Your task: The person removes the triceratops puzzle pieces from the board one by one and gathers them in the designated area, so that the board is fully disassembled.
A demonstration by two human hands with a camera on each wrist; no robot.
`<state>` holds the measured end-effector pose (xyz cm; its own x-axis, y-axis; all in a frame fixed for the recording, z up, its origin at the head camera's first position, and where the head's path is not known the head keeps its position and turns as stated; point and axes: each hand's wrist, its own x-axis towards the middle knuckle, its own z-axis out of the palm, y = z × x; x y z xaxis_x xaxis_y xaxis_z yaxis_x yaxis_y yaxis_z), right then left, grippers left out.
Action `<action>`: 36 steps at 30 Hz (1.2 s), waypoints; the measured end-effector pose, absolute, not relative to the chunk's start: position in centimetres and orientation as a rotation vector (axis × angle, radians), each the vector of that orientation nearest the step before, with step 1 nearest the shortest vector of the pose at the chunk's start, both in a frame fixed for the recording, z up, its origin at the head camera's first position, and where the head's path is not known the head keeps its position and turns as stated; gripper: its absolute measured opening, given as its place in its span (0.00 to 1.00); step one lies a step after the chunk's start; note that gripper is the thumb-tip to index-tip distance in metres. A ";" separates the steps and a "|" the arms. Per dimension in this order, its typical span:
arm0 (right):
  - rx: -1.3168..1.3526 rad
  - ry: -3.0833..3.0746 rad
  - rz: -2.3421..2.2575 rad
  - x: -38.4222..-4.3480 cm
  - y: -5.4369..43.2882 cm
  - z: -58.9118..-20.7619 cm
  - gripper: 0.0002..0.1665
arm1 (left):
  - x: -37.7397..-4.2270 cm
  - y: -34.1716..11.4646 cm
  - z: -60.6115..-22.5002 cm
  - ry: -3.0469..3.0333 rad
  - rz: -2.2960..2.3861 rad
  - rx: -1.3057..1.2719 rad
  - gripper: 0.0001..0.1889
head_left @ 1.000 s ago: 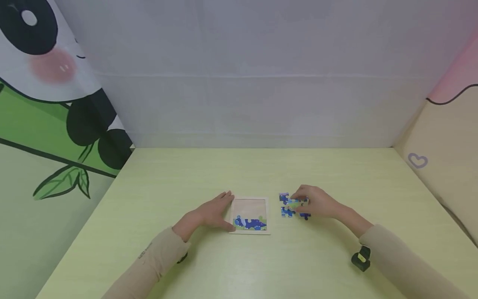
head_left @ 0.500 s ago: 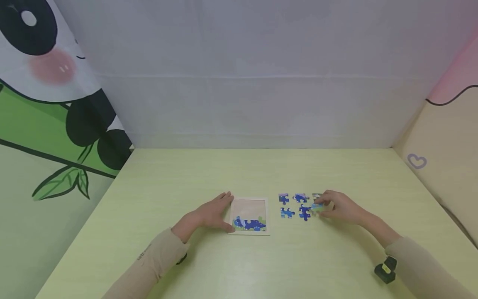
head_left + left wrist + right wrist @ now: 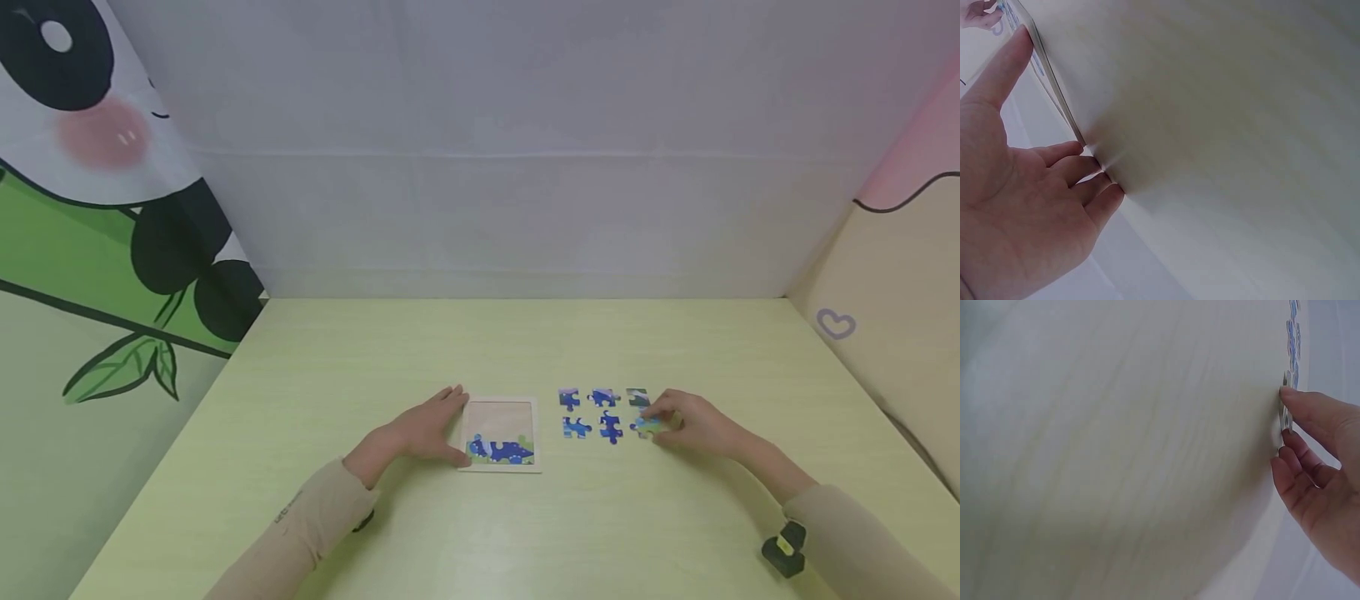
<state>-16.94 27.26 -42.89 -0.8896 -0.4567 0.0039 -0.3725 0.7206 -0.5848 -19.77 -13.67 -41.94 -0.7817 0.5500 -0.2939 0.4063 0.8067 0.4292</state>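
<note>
A square wooden puzzle frame (image 3: 537, 433) lies on the table, with blue dinosaur pieces (image 3: 510, 452) fitted along its bottom. My left hand (image 3: 423, 429) rests against its left side, thumb on the lower left corner and fingers extended at the upper left. In the left wrist view that hand's thumb (image 3: 1007, 72) touches the frame's edge. To the right, my right hand (image 3: 697, 425) pinches a green and blue puzzle piece (image 3: 645, 426) at table level, partly covered by the fingertips. The right wrist view shows thumb and fingers (image 3: 1313, 419) at the piece's edge.
Several loose puzzle pieces lie in two rows between frame and right hand: a blue one (image 3: 569, 399), a dinosaur one (image 3: 603, 397), a dark green one (image 3: 637, 397), and others (image 3: 611, 427) below. A pale wall (image 3: 525, 225) stands behind the table.
My right hand has moved right with the green and blue piece, away from the other pieces, uncovering them. It now sits at the right end of the lower row. My left hand stays put.
</note>
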 end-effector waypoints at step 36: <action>-0.709 2.747 -0.944 -18.0 22.8 -42.0 0.15 | -20.0 -13.9 -41.9 2.555 0.469 0.719 0.59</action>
